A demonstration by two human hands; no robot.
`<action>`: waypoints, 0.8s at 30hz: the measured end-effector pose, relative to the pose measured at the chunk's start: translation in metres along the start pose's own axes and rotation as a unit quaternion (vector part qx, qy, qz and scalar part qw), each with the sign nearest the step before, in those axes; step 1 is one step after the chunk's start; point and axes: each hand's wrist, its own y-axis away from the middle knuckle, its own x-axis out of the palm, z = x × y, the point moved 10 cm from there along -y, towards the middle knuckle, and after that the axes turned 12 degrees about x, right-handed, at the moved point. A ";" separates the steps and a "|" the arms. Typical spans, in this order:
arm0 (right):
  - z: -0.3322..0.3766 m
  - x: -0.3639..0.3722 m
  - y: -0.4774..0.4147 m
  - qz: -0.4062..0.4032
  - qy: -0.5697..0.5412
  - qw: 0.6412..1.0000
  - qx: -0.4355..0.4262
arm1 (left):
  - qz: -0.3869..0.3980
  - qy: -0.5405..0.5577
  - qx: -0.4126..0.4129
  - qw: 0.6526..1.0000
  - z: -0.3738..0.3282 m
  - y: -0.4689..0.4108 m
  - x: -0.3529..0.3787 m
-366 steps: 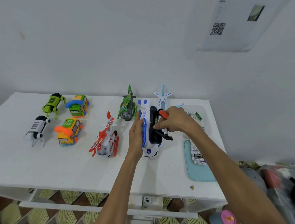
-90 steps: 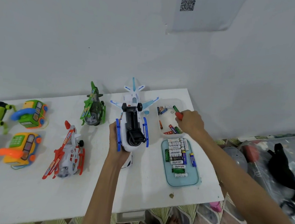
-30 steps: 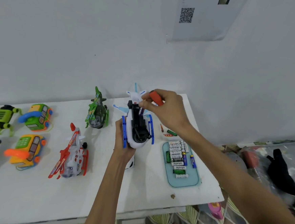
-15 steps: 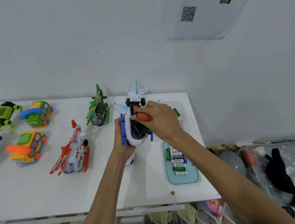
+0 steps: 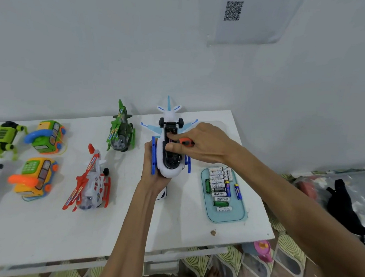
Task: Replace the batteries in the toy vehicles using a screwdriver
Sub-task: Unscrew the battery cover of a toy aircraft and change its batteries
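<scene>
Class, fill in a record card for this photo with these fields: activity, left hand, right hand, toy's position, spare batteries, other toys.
activity: working on the underside of a toy plane with a screwdriver
left hand: grips the plane near its nose
right hand: holds the orange-handled screwdriver over the plane's dark belly
toy's position: belly up, tail toward the wall
spare batteries: lying on a teal tray, right of the plane
other toys: green helicopter and red-and-white helicopter on the white table; more toys farther left
</scene>
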 end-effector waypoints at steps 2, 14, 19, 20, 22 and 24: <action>0.000 -0.007 0.004 0.006 -0.138 0.990 0.014 | 0.031 0.029 -0.040 0.998 0.002 -0.002 0.011; -0.078 0.128 0.006 0.096 -0.292 0.891 0.334 | 0.051 -0.030 0.079 0.995 -0.031 -0.012 -0.019; -0.067 0.155 -0.004 0.045 -0.093 0.947 0.303 | 0.032 -0.005 0.065 0.997 -0.024 -0.012 -0.026; -0.066 0.156 -0.003 0.037 -0.067 0.951 0.301 | 0.032 -0.005 0.064 0.997 -0.023 -0.012 -0.028; -0.063 0.157 -0.003 0.024 -0.016 0.959 0.283 | 0.027 -0.011 0.067 0.997 -0.024 -0.012 -0.030; -0.062 0.152 -0.004 -0.007 0.001 0.965 0.261 | 0.026 -0.019 0.065 0.997 -0.024 -0.012 -0.032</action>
